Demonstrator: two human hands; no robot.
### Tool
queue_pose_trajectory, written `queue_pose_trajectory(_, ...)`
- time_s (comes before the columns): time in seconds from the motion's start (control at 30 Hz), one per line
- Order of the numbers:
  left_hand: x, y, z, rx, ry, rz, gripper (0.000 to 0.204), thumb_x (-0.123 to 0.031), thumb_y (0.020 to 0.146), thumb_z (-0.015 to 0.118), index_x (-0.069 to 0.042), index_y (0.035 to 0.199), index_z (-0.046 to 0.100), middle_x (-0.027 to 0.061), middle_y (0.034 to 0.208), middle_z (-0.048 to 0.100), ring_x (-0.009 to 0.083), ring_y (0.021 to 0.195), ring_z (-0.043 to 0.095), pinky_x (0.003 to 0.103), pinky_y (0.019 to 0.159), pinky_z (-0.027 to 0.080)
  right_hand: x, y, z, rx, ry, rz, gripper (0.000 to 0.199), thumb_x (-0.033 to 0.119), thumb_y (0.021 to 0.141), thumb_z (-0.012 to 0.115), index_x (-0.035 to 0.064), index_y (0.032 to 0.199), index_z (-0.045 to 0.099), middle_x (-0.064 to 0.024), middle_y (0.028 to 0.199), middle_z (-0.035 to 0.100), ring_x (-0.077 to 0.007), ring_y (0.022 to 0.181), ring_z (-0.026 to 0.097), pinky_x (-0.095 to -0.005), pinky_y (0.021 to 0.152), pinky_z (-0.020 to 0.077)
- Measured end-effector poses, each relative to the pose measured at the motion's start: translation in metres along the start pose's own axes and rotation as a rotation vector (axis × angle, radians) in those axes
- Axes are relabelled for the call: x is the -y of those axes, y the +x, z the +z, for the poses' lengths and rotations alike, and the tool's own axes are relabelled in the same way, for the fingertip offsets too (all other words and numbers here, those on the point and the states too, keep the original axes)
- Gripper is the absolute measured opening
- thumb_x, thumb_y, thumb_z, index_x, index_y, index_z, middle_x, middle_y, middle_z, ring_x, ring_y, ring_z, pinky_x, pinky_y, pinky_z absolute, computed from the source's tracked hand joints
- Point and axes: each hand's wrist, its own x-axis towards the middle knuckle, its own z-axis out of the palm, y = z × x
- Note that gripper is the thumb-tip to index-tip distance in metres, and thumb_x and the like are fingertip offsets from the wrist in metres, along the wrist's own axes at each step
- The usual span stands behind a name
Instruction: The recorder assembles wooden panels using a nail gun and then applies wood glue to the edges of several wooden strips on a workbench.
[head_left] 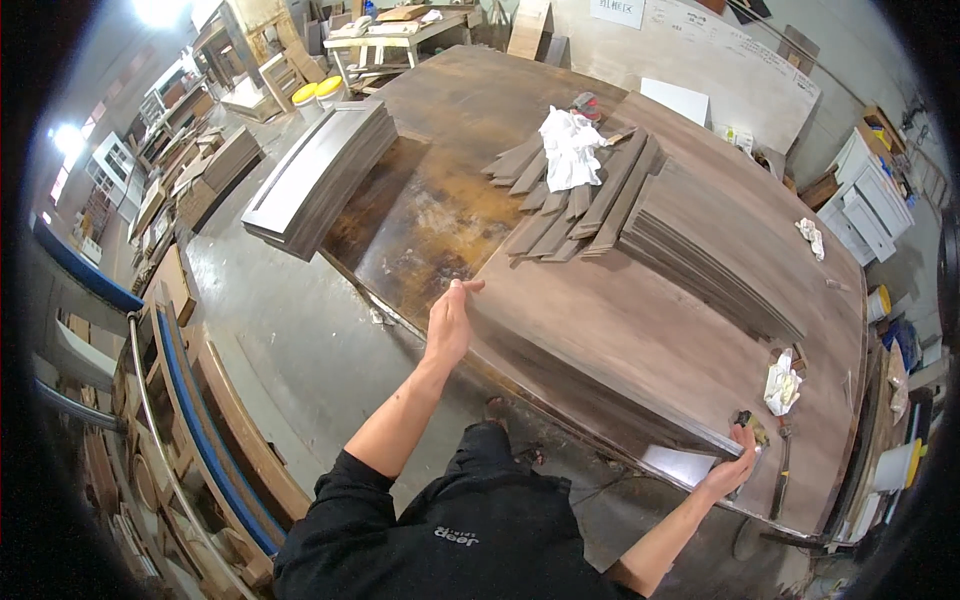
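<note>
A long grey-brown wooden panel [600,388] stands tilted on its edge along the near side of the worktable [440,80]. At its left end my left hand [449,325] is closed against the panel, with the thumb and a finger showing at the top. My right hand [738,462] is wrapped round the other end, near the table's front right corner. Just beyond the right hand lies a yellow-and-dark tool [748,425], partly hidden. A hammer-like tool with a dark and yellow handle [781,480] rests to its right.
A stack of panels [325,175] overhangs the table's left edge. Narrow strips [560,225], a white cloth [571,150] and stacked long panels [710,260] lie farther back. Crumpled white paper [782,384] is at right. A blue-edged rack [215,430] stands at left.
</note>
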Motion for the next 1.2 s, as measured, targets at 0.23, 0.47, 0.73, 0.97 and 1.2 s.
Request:
queue_pose_trajectory(0.23,0.069,0.008,-0.005,0.174,-0.015,0.004,0.068,-0.042,0.096,0.062,0.003,0.143,0.044,0.0178,0.140,0.055,0.0282,0.125,0.055,0.040,0.103,0.045,-0.060,-0.082,0.058,-0.300,0.332,0.490,0.077,0.061,0.101,0.036,0.0082,0.156,0.025,-0.0132,0.160,0.029,-0.0255,0.141,0.036,-0.0399,0.116,0.0240)
queue_pose_trajectory(0.47,0.007,0.015,-0.037,0.573,0.344,0.175,0.056,-0.034,0.083,0.079,-0.004,0.127,0.060,0.0185,0.111,0.068,0.0281,0.102,0.065,0.038,0.090,0.051,-0.022,-0.184,0.127,-0.117,0.510,0.782,0.074,0.064,0.092,0.050,0.0130,0.146,0.041,-0.0083,0.144,0.048,-0.0221,0.128,0.047,-0.0392,0.103,0.0371)
queue_pose_trajectory(0.73,-0.028,0.020,-0.105,0.846,0.006,0.308,0.044,-0.028,0.087,0.075,0.000,0.117,0.060,0.0216,0.101,0.066,0.0316,0.091,0.063,0.040,0.084,0.050,-0.025,-0.177,0.215,0.119,0.787,0.726,0.082,0.070,0.090,0.034,0.0122,0.148,0.041,-0.0124,0.152,0.039,-0.0357,0.138,0.036,-0.0579,0.110,0.0330)
queue_pose_trajectory(0.97,0.002,0.050,-0.282,0.599,-0.206,0.046,0.052,-0.023,0.093,0.071,-0.001,0.136,0.052,0.0096,0.116,0.066,0.0147,0.104,0.059,0.032,0.091,0.050,0.128,-0.199,0.395,0.359,0.860,0.646,0.080,0.067,0.091,0.041,0.0121,0.149,0.040,-0.0121,0.152,0.040,-0.0339,0.139,0.035,-0.0528,0.113,0.0295)
queue_pose_trajectory(1.2,0.053,0.046,-0.388,0.046,-0.553,-0.111,0.056,-0.017,0.089,0.074,0.005,0.135,0.050,0.0118,0.125,0.062,0.0203,0.110,0.059,0.035,0.094,0.049,0.243,-0.244,0.584,0.893,0.677,0.441,0.064,0.048,0.104,0.038,0.0006,0.146,0.039,-0.0124,0.150,0.042,-0.0286,0.134,0.043,-0.0426,0.117,0.0293)
